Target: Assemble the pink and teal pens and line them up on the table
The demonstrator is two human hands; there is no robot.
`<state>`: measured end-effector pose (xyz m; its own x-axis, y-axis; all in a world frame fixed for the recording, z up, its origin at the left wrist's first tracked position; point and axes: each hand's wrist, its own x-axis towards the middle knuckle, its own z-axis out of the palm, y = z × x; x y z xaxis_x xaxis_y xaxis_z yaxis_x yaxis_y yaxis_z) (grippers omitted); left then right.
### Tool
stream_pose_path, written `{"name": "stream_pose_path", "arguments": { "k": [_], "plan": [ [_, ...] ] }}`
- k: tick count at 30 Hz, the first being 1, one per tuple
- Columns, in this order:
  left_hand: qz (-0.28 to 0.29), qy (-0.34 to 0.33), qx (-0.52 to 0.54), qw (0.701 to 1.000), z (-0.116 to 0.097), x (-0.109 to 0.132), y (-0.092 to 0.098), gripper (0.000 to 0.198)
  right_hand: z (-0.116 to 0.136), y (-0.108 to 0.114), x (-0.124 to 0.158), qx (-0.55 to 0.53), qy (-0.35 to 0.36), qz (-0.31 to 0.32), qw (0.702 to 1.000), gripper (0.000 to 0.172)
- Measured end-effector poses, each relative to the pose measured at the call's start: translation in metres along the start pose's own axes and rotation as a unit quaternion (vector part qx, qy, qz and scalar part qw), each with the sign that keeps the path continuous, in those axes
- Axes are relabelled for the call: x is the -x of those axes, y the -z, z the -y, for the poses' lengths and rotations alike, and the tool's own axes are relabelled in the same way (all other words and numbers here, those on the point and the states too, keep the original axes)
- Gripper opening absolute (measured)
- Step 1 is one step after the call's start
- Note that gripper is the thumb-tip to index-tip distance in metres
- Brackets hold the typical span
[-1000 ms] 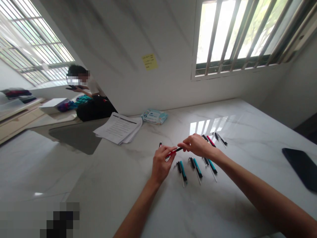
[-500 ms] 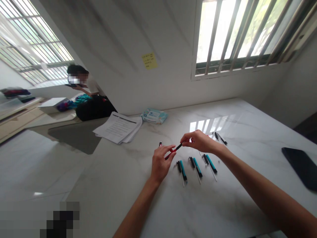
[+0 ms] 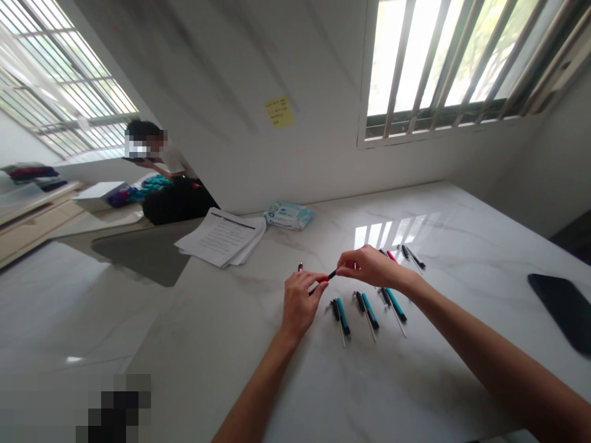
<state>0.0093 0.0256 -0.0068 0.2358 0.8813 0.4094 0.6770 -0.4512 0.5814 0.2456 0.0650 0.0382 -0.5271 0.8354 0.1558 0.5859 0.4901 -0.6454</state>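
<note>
My left hand (image 3: 301,301) pinches a red-and-black pen (image 3: 331,274) between thumb and fingertips, its black end pointing up and right. At that end, the closed fingertips of my right hand (image 3: 364,264) grip the pen's tip; what exactly lies between them is partly hidden. Below the hands, several taken-apart pens lie in groups: teal-and-black barrels (image 3: 342,315) beside short black parts (image 3: 359,301) and thin white refills (image 3: 399,323). A red pen part (image 3: 391,256) shows behind my right wrist. Another pen (image 3: 300,267) lies just beyond my left hand.
Papers (image 3: 221,237) and a light-blue wipes packet (image 3: 289,216) lie along the wall. More black-and-white pen parts (image 3: 413,255) are at the right, with a dark phone-like slab (image 3: 561,312) farther over. A person (image 3: 173,163) sits beyond the partition at the left.
My right hand has shifted very slightly, showing more of the red part behind its wrist. Both hands stay on the pen, and the things on the table have not moved.
</note>
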Motion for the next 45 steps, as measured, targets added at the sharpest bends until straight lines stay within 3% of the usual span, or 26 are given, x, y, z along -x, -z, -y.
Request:
{"name": "stream_pose_path", "arguments": {
  "k": [4, 8, 9, 13, 16, 19, 22, 26, 30, 34, 37, 41, 45],
  "plan": [
    [-0.014, 0.003, -0.005, 1.000, 0.000, -0.001, 0.001, 0.008, -0.001, -0.002, 0.000, -0.015, 0.031, -0.002, 0.999, 0.017],
    [-0.016, -0.010, -0.016, 1.000, 0.001, 0.000, 0.000, 0.007, 0.003, -0.004, 0.001, 0.031, 0.014, 0.020, 0.999, 0.043],
    [-0.016, -0.011, -0.019, 1.000, 0.001, 0.000, 0.000, 0.007, 0.004, -0.004, 0.001, 0.031, 0.009, 0.022, 0.999, 0.043],
    [-0.013, -0.007, -0.024, 1.000, 0.000, 0.000, 0.001, 0.007, 0.004, -0.004, 0.000, -0.014, 0.028, 0.010, 0.999, 0.023],
    [-0.011, -0.008, -0.026, 1.000, -0.002, 0.000, 0.001, 0.008, 0.003, -0.005, -0.001, 0.001, 0.033, -0.005, 0.999, 0.022],
    [-0.009, -0.013, -0.032, 0.999, -0.003, 0.001, 0.001, 0.008, 0.003, -0.007, -0.001, 0.046, 0.012, -0.005, 0.999, 0.036],
    [-0.009, -0.007, -0.036, 0.999, -0.002, 0.001, 0.001, 0.008, 0.004, -0.008, 0.000, 0.025, 0.045, 0.002, 0.999, 0.019],
    [-0.010, -0.004, -0.033, 0.999, -0.002, 0.000, 0.002, 0.008, 0.007, -0.009, 0.001, 0.062, 0.075, -0.008, 0.995, 0.012],
    [-0.015, -0.010, -0.038, 0.999, -0.003, 0.000, 0.002, 0.008, 0.009, -0.010, 0.000, 0.077, 0.036, 0.001, 0.996, 0.032],
    [-0.015, -0.007, -0.039, 0.999, -0.004, 0.000, 0.003, 0.008, 0.007, -0.008, 0.001, 0.001, 0.064, -0.007, 0.998, 0.017],
    [-0.010, -0.012, -0.034, 0.999, -0.005, 0.000, 0.003, 0.009, 0.008, -0.008, 0.001, 0.039, 0.066, -0.034, 0.996, 0.011],
    [-0.016, -0.025, -0.040, 0.999, -0.004, 0.000, 0.002, 0.008, 0.014, -0.010, 0.000, 0.103, 0.011, -0.019, 0.994, 0.037],
    [-0.032, -0.045, -0.043, 0.998, -0.003, -0.001, 0.004, 0.009, 0.015, -0.009, 0.000, 0.056, -0.010, 0.005, 0.998, 0.046]
  ]
}}
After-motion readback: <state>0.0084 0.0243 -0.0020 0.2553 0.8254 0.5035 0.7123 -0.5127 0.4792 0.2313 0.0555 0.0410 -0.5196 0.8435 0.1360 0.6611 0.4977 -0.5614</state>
